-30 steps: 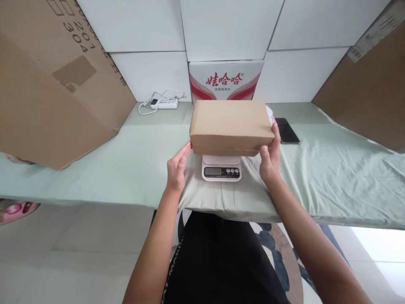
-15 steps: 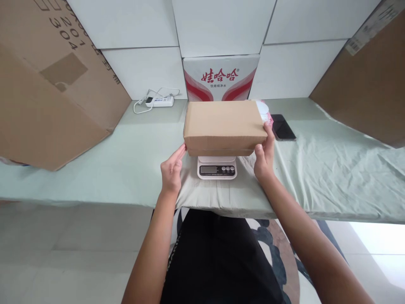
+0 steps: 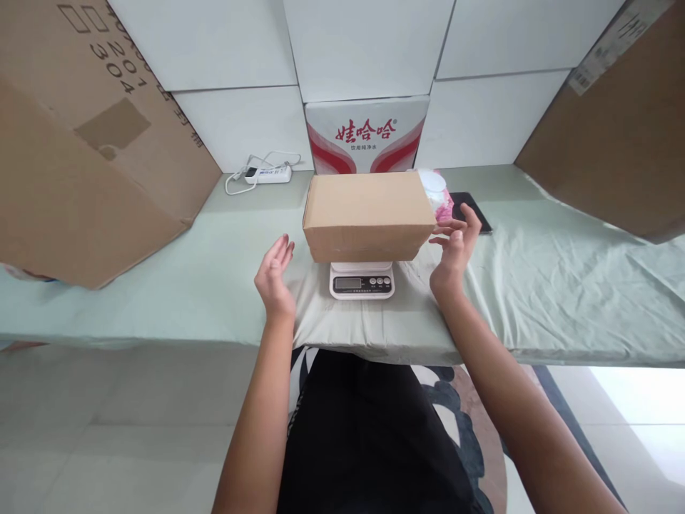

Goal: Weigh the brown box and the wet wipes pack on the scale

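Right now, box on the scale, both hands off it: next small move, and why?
Probably keep both hands clear and read the display. The box rests on the scale; left hand and right hand are open beside it.

The person is wearing no sleeves, gloves, rings or watch: both forearms are showing bare, the left hand (image 3: 274, 277) and right hand (image 3: 454, 251) too. Black clothing is covering the lap.

"娃哈哈" on white carton (image 3: 367, 135); "304" on cardboard (image 3: 80, 135).

Matt cardboard box (image 3: 367, 211), plastic scale (image 3: 362, 280)
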### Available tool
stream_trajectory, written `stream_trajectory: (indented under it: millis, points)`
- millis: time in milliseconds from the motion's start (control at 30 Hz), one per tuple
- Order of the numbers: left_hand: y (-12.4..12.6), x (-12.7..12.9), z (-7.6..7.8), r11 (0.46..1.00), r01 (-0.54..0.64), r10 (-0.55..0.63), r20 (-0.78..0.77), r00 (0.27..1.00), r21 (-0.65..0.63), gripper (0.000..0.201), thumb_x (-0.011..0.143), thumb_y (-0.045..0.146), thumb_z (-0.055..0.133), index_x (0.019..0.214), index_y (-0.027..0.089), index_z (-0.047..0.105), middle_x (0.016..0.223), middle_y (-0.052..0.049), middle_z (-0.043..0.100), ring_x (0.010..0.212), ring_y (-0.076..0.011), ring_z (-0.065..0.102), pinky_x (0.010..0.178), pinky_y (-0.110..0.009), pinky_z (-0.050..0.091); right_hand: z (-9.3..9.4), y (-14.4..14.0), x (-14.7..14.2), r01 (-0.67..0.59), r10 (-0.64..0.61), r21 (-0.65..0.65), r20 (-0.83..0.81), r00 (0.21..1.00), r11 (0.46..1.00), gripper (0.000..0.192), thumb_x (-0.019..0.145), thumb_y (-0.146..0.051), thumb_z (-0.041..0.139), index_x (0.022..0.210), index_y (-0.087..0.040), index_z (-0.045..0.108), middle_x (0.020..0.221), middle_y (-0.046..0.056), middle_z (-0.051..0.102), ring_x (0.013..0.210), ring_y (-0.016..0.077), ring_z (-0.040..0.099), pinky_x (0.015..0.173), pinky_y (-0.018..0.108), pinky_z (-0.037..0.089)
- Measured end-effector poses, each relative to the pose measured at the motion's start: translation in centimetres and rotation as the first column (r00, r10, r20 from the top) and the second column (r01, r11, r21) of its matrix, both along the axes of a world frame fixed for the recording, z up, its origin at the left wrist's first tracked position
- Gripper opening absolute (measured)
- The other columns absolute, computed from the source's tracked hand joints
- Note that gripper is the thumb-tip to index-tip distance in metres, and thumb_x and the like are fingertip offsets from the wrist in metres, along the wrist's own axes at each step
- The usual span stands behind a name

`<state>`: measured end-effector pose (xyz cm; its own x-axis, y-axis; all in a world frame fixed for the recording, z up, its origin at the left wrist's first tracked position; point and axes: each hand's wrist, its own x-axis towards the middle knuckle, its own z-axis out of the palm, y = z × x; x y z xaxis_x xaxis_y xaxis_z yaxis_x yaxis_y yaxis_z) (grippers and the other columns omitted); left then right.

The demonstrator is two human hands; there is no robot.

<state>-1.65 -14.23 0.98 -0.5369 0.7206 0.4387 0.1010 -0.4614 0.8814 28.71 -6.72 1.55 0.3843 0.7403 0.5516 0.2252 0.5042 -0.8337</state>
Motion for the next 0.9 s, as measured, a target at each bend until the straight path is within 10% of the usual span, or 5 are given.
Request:
stream_trajectory:
  millis: [333, 633, 900]
  points:
    - [0.3, -0.8, -0.5, 0.997, -0.05, 0.053, 0.039, 0.998, -0.064, 0.061, 0.103, 0.065, 0.045, 0.132, 0.021, 0.075, 0.147, -0.019, 0.075, 0.137, -0.0351, 0.073, 0.116, -0.052, 0.058, -0.2, 1.0, 0.4, -0.008, -0.01, -0.075, -0.231, 0.973, 0.997, 0.045, 0.099, -0.065, 0.039, 0.079, -0.027, 0.054, 0.075, -0.001, 0.051, 0.066, 0.0169, 0.055, 0.065, 0.033, 0.052]
    - [0.3, -0.1, -0.4, 0.973, 0.206, -0.202, 0.041, 0.978, -0.102, 0.075, 0.099, 0.075, 0.052, 0.147, 0.021, 0.071, 0.157, -0.02, 0.067, 0.15, -0.0363, 0.062, 0.124, -0.052, 0.053, -0.2, 0.1, -0.1, -0.166, 0.167, -0.044, 0.03, 0.985, 0.985, 0.065, 0.098, -0.077, 0.041, 0.144, -0.036, 0.061, 0.129, 0.007, 0.071, 0.112, 0.0252, 0.074, 0.092, 0.045, 0.062]
    - [1.1, 0.3, 0.0, 0.94, 0.312, -0.312, 0.022, 0.95, -0.141, 0.081, 0.096, 0.078, 0.056, 0.15, 0.019, 0.069, 0.158, -0.02, 0.066, 0.151, -0.0374, 0.06, 0.126, -0.053, 0.051, 1.2, -1.4, -0.5, -0.26, 0.264, -0.053, 0.275, 0.924, 0.964, 0.075, 0.103, -0.077, 0.04, 0.169, -0.041, 0.039, 0.177, 0.005, 0.044, 0.161, 0.0345, 0.045, 0.122, 0.06, 0.05]
